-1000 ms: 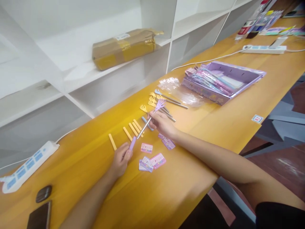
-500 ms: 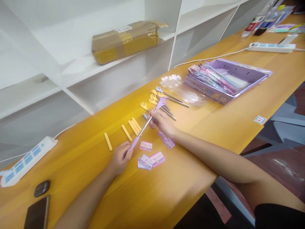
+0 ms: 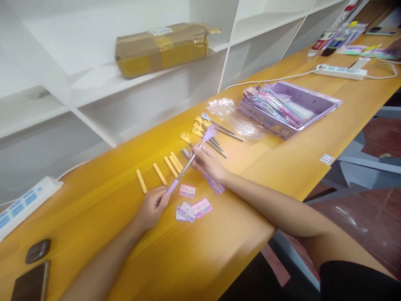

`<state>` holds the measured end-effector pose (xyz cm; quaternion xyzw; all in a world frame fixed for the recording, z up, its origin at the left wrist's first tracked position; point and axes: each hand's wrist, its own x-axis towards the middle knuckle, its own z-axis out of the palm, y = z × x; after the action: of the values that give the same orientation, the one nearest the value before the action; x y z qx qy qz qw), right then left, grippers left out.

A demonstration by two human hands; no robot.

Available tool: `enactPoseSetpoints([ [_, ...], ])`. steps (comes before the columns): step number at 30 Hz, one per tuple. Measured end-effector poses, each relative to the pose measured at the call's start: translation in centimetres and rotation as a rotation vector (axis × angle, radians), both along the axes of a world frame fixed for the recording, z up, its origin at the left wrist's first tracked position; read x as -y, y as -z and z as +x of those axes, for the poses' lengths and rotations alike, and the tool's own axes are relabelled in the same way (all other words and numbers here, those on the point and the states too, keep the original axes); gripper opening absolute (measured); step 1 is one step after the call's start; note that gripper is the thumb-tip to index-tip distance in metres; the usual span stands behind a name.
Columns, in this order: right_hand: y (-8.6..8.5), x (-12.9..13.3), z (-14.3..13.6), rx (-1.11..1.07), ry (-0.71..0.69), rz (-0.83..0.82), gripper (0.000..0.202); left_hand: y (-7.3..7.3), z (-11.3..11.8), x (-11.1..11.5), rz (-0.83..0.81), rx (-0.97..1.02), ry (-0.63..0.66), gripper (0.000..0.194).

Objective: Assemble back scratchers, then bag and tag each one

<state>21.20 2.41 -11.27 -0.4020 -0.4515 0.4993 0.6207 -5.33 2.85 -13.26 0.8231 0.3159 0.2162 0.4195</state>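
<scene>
A second ago the purple handle [image 3: 172,186] and the metal rod [image 3: 186,168] stood slightly apart at their ends; now they meet in one straight line above the desk [image 3: 250,200], beside the cards [image 3: 201,207]. The left hand [image 3: 153,207] has its grip closed around the handle's lower end, while the right hand [image 3: 206,162] keeps a narrow grip on the rod just below the purple claw [image 3: 210,132].

Purple handle [image 3: 172,186] partly hidden in left grip [image 3: 153,207]; phone [image 3: 30,282] cropped below.
</scene>
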Motion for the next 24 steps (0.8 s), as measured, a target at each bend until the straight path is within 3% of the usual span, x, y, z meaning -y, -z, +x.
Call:
enactPoseSetpoints([
  [24, 0.86, 0.95, -1.05, 0.027, -0.239, 0.07, 0.052, 0.12, -0.08, 0.14, 0.048, 0.003, 0.042, 0.039],
])
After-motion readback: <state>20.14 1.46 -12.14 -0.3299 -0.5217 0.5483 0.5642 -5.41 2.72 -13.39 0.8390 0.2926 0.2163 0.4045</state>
